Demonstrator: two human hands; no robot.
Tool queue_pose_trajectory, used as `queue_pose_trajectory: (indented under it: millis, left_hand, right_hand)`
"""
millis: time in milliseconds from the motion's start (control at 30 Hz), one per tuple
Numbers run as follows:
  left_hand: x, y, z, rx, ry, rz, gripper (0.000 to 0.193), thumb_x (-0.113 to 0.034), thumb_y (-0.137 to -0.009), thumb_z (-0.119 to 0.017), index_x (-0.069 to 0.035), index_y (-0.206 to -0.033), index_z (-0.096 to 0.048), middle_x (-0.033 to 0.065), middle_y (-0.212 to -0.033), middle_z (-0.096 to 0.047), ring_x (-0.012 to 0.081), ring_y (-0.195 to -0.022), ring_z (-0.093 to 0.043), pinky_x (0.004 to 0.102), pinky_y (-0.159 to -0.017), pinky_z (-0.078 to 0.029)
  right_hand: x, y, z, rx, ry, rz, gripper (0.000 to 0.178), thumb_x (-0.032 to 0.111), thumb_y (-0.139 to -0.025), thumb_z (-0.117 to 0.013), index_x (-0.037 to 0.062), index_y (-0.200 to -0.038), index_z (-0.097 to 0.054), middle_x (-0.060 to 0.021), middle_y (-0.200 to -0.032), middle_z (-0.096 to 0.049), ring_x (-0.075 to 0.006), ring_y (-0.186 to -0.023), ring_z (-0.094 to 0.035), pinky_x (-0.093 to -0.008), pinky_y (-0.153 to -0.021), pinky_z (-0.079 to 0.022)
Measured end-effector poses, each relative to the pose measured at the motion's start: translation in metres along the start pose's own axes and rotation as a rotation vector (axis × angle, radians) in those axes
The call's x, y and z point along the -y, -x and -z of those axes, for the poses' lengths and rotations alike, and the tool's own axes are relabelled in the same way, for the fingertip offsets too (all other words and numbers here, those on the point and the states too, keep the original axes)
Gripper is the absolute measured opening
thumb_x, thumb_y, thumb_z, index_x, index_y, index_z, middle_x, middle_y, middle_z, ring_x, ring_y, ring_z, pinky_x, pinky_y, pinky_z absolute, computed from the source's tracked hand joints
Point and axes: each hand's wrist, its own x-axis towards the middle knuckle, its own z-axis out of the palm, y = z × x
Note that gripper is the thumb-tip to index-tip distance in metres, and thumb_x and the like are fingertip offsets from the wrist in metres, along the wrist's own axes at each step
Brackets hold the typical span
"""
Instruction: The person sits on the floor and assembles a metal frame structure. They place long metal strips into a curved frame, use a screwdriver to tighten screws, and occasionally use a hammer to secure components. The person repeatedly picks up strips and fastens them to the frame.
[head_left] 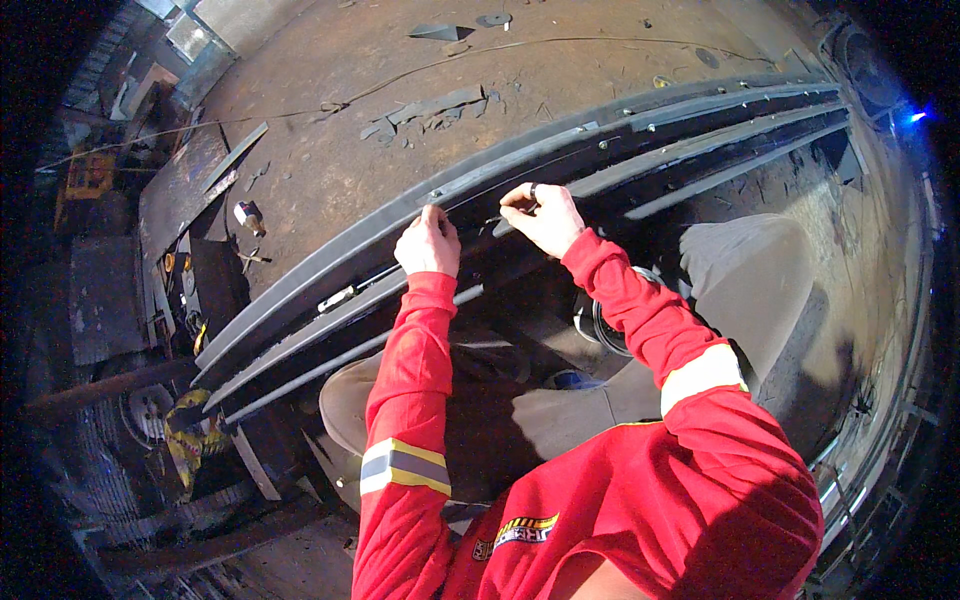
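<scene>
A long dark metal beam (650, 168) with parallel ridges lies across in front of me, bowed by the lens. A grey strip (520, 150) with small bolts along it forms its far edge. My left hand (429, 243) is at this strip, its thumb and fingers pinched together just below a bolt (435, 194). What those fingertips hold, if anything, is hidden. To the right, my right hand (548, 220) hovers over the beam's dark channel, fingers closed in a pinch. A small dark piece seems to show at its fingertips, too small to name.
Torn flat dark scraps (437, 104) and a thin cable (380, 84) lie on the brown floor beyond. A small bottle (248, 217) lies at left, near a flat plate (185, 185). A slim pale object (337, 298) rests in the beam's channel. My knee (745, 270) is close on the right.
</scene>
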Motion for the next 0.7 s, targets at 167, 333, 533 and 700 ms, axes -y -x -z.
queue_pose_trajectory:
  millis: [167, 333, 533, 700]
  left_hand:
    - [-0.001, 0.002, -0.005, -0.004, 0.025, 0.070, 0.011, -0.017, -0.075, -0.067, -0.011, -0.082, -0.060, 0.0124, -0.071, -0.065, 0.0321, -0.067, -0.064, 0.0410, -0.061, -0.051]
    - [-0.004, 0.003, -0.007, -0.038, 0.038, 0.094, 0.008, -0.014, -0.076, -0.065, -0.011, -0.081, -0.059, 0.0121, -0.072, -0.064, 0.0325, -0.069, -0.064, 0.0407, -0.061, -0.050]
    - [0.007, 0.002, -0.005, -0.108, 0.171, -0.084, 0.008, -0.007, -0.076, -0.063, -0.010, -0.082, -0.061, 0.0107, -0.078, -0.063, 0.0317, -0.070, -0.062, 0.0402, -0.062, -0.051]
    - [0.008, 0.003, -0.001, -0.126, 0.129, -0.099, 0.010, -0.007, -0.074, -0.065, -0.012, -0.082, -0.063, 0.0103, -0.081, -0.062, 0.0312, -0.073, -0.062, 0.0395, -0.063, -0.050]
  right_hand:
    - [-0.001, 0.000, -0.002, 0.006, -0.030, 0.005, 0.014, 0.013, -0.079, -0.068, 0.0035, -0.089, -0.069, -0.0067, -0.078, -0.069, -0.0107, -0.067, -0.062, -0.0266, -0.064, -0.050]
    - [0.001, 0.002, -0.002, 0.004, -0.005, 0.036, 0.013, 0.011, -0.079, -0.066, 0.0050, -0.090, -0.069, -0.0048, -0.081, -0.070, -0.0093, -0.068, -0.061, -0.0255, -0.064, -0.049]
    - [-0.003, 0.001, -0.003, -0.017, -0.002, 0.059, 0.012, 0.012, -0.077, -0.066, 0.0079, -0.088, -0.070, -0.0064, -0.079, -0.069, -0.0140, -0.067, -0.064, -0.0279, -0.064, -0.050]
    - [-0.003, 0.001, -0.005, -0.030, 0.004, 0.080, 0.012, 0.011, -0.077, -0.066, 0.0077, -0.088, -0.070, -0.0071, -0.078, -0.069, -0.0147, -0.066, -0.064, -0.0285, -0.064, -0.051]
